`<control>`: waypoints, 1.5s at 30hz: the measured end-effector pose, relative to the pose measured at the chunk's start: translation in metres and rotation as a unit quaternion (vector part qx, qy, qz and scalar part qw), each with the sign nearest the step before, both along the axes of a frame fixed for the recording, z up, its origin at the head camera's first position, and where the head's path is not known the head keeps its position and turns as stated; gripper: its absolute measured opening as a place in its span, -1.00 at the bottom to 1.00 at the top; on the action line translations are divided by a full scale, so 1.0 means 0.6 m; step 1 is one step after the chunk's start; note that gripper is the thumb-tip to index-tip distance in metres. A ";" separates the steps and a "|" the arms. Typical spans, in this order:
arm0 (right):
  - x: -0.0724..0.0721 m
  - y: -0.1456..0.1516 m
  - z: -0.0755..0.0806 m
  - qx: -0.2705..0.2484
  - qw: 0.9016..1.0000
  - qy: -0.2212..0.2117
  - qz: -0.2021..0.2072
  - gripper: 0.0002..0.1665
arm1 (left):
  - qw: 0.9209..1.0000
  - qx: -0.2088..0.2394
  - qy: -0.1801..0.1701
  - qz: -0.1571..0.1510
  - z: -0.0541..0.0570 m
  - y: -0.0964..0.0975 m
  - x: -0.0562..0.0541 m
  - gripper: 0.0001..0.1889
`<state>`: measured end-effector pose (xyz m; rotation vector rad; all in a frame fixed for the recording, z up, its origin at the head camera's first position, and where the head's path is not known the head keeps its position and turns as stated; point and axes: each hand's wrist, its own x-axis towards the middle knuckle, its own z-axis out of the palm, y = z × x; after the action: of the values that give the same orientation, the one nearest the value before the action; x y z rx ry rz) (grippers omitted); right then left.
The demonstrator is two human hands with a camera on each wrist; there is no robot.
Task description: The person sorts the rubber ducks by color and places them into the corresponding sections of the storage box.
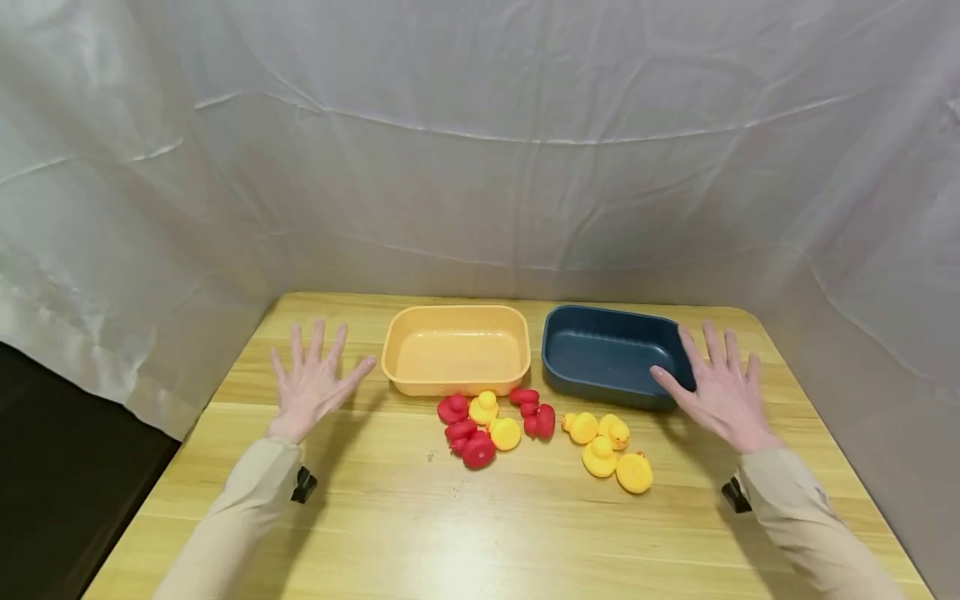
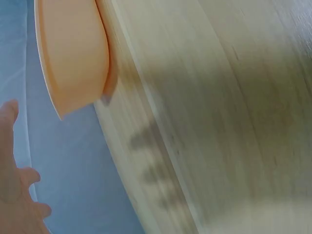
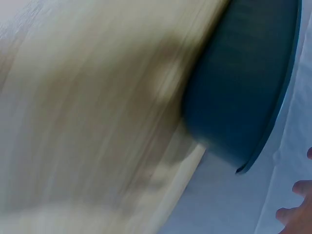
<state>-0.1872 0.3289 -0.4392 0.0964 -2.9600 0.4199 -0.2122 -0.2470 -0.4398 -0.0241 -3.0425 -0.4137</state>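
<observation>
My left hand (image 1: 311, 390) is spread over the table, left of a light orange tray (image 1: 457, 390), with nothing in it. My right hand (image 1: 722, 396), fingers also spread, overlaps the right end of a dark blue tray (image 1: 600, 390) in the head view and holds nothing. In front of the orange tray lie several red rubber ducks (image 1: 478, 450) mixed with yellow rubber ducks (image 1: 505, 433). More yellow ducks (image 1: 600, 457) sit grouped in front of the blue tray. The left wrist view shows the orange tray (image 2: 75, 58) beside the fingers; the right wrist view shows the blue tray's end (image 3: 234, 87).
A light wooden table (image 1: 420, 533) carries everything, with both trays side by side near its far edge. A pale draped sheet (image 1: 480, 183) hangs behind and along the sides. Something black (image 1: 67, 475) shows at the far left beyond the table edge.
</observation>
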 end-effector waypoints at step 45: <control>-0.018 -0.194 -0.023 -0.237 0.902 -0.152 0.327 -0.27 | 0.911 0.395 -0.107 -0.054 -0.025 0.044 -0.049 -0.42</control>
<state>-0.1983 0.2126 -0.4530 1.0650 -2.9221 1.3288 -0.2414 -0.2206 -0.4548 -0.1055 -2.8178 -1.7078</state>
